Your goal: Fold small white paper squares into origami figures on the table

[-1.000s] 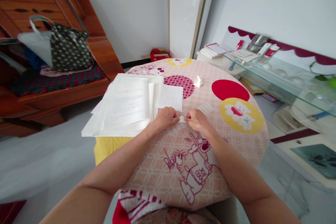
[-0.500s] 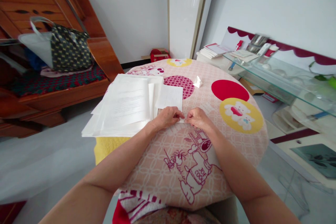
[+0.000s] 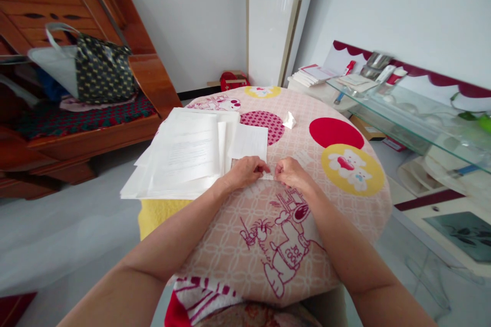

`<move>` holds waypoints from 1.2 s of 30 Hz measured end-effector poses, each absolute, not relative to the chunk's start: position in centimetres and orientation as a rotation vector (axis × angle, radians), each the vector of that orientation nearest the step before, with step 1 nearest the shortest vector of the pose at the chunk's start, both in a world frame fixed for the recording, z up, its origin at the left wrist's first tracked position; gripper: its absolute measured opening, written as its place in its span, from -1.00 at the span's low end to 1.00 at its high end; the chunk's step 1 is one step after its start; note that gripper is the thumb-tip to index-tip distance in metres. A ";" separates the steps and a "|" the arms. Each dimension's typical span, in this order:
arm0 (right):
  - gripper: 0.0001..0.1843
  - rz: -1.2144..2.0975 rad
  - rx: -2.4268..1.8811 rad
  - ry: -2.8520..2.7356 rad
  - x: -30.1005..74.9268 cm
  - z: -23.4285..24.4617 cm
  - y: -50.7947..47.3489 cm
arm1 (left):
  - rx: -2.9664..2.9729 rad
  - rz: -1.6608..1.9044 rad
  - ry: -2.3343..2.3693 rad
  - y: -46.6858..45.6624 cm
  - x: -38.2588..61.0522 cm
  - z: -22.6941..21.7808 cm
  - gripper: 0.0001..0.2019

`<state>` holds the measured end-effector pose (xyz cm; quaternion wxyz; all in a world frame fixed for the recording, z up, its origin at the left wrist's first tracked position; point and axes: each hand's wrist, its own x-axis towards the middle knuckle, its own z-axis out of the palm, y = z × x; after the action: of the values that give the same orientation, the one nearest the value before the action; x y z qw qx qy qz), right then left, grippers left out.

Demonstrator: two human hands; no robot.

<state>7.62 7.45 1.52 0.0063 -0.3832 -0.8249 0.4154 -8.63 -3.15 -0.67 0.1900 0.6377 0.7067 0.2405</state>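
Note:
Between my fingertips, low over the table, is a small white strip of paper (image 3: pixel 267 176). My left hand (image 3: pixel 246 171) is closed on its left end, and my right hand (image 3: pixel 290 171) pinches its right end. Just beyond my left hand lies a small sheet of paper (image 3: pixel 250 140) with faint lines. To its left is a stack of white papers (image 3: pixel 187 148), some carrying print, overhanging the table's left edge. A folded white paper piece (image 3: pixel 289 120) stands farther back on the patterned tablecloth (image 3: pixel 230 235).
On the left stands a wooden bench (image 3: pixel 76 138) with a patterned bag (image 3: pixel 103 69) on it. A glass shelf (image 3: pixel 418 122) with cups and papers runs along the right wall. Behind the table is a tall white cabinet-like unit (image 3: pixel 270 20), beside a red bag (image 3: pixel 233 80).
My right hand has shifted slightly to the right, away from my left fingertips, and a little more of the paper strip shows between them. The papers on the table lie as before.

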 end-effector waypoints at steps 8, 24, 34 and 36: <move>-0.90 1.557 -1.072 -2.455 8.5 1.2 7.9 | 1.789 0.694 1.974 -3.5 -8.5 -0.5 -0.71; -0.71 1.841 -0.687 -2.248 8.3 1.0 7.5 | 1.085 1.274 1.395 -3.5 -8.5 0.3 -0.69; -0.70 1.924 -0.670 -2.098 8.3 1.2 7.3 | 1.024 1.086 1.444 -3.8 -7.6 1.1 -0.86; -0.70 1.923 -0.661 -2.112 8.3 1.4 7.1 | 1.018 1.094 1.469 -3.7 -7.3 1.1 -0.86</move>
<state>8.27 7.14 1.40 0.1047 -0.2241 -0.7164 0.6524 -7.34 -3.74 1.08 0.4996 0.4209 0.6072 0.4523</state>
